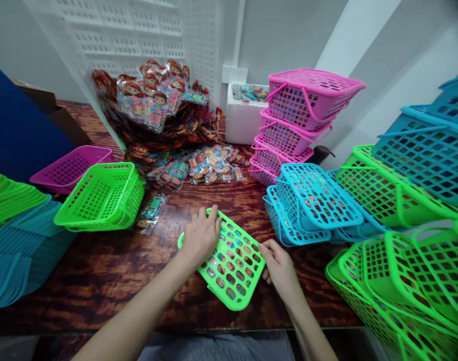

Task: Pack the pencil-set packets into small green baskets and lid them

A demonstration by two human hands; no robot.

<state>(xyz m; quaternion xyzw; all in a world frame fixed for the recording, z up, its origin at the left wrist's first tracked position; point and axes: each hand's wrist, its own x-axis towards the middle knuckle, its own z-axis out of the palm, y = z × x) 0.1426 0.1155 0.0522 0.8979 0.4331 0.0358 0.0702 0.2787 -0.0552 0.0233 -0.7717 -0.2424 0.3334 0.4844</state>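
Left grip (pixel 203 233) touches, right grip (pixel 280 264) pinches green basket (pixel 233 260).

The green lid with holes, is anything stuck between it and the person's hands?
Nothing visible is: the left hand is over the upper-left edge of the green lid, and the right hand touches its right edge.

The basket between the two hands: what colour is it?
The basket is bright green, seen best in the head view.
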